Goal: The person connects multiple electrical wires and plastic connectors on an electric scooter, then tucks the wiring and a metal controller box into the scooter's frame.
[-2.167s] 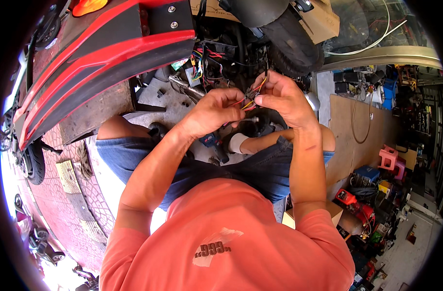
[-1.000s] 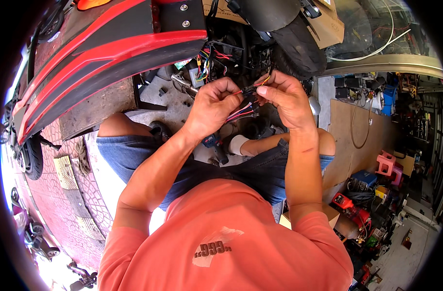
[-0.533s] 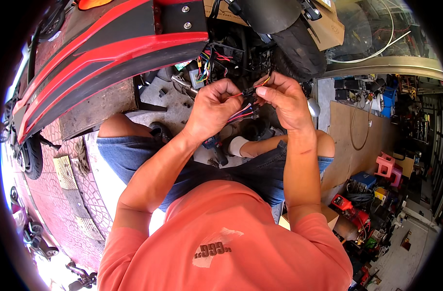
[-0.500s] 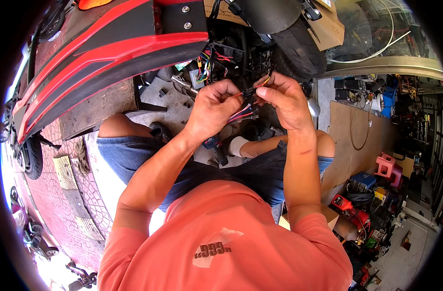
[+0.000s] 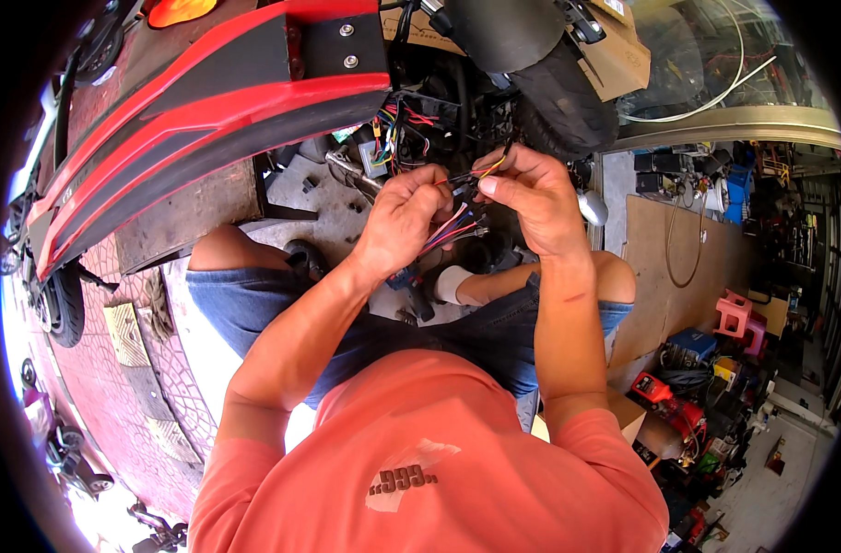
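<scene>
My left hand [image 5: 400, 219] is closed in a pinch on thin electrical wires, one of them red. Close by on the right, my right hand [image 5: 538, 205] pinches red and yellow wires [image 5: 495, 169] between thumb and forefinger. Dark wiring [image 5: 461, 181] spans the small gap between both hands; whether it is a plug or a splice is too small to tell. Below it, a loose bundle of pink, white and blue wires [image 5: 452, 230] fans out beside my left fingers. Ahead lies an exposed wiring harness [image 5: 397, 127] of many colours, under a red and black body panel [image 5: 227, 106].
A black tyre [image 5: 568, 106] stands just beyond my right hand, with a cardboard box [image 5: 623, 60] behind it. Between my legs a power tool [image 5: 411, 288] lies on the floor. Tools and red stools [image 5: 734, 311] crowd the right side. A worn bench [image 5: 185, 217] stands left.
Both hands have shifted slightly, and my left fingers sit a little farther left. More of the loose pink and blue wire bundle shows below them. Both pinches stay closed.
</scene>
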`<state>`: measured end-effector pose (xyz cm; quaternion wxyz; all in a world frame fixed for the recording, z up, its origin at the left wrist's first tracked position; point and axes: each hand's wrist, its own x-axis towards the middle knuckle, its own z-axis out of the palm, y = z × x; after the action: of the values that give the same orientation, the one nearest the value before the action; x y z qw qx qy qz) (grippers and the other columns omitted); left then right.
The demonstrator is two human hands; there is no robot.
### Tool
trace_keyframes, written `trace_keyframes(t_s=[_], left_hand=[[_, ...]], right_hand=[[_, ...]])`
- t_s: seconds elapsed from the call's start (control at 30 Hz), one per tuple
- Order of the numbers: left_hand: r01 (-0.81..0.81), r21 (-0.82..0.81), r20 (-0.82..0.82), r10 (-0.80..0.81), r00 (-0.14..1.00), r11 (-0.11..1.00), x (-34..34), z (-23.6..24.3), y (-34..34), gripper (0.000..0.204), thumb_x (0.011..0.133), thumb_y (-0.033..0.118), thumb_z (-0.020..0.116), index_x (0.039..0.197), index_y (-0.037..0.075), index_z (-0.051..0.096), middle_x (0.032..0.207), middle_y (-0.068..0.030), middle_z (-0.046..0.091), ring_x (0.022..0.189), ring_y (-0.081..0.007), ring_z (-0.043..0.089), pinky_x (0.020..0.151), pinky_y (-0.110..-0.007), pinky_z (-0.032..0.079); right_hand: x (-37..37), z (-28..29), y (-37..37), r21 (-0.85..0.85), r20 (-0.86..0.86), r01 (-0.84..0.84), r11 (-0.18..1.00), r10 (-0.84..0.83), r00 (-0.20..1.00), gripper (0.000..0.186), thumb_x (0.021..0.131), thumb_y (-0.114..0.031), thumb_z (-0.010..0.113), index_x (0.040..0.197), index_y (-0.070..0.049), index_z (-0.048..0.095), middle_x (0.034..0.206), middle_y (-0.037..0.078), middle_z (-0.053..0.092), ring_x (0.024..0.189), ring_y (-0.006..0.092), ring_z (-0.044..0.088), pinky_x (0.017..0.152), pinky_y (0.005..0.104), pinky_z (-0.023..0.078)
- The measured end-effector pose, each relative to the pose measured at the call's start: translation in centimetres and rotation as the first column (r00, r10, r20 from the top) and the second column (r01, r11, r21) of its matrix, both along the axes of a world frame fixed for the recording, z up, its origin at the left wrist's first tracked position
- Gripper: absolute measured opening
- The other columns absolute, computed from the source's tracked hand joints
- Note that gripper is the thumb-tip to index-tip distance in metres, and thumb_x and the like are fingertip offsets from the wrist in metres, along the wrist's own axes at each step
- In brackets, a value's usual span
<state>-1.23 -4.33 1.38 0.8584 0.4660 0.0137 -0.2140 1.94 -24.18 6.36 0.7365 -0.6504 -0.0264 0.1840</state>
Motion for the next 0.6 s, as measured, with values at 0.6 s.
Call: trace_keyframes(t_s=[0.6], left_hand=[[-0.012, -0.031, 0.121, 0.015, 0.993, 0.999, -0.1, -0.9, -0.2, 0.013, 0.102, 0.011, 0.053, 0.092, 0.004, 0.059, 0.077, 0.0028, 0.058, 0.068, -0.0046, 0.05, 0.059, -0.023, 0.042]], right_hand=[[0.2, -0.6, -0.5, -0.021, 0.008, -0.051, 0.998, 0.051, 0.999, 0.018, 0.091, -0.006, 0.075, 0.106, 0.002, 0.072, 0.097, 0.005, 0.072, 0.087, 0.0129, 0.066, 0.079, 0.0294, 0.054]])
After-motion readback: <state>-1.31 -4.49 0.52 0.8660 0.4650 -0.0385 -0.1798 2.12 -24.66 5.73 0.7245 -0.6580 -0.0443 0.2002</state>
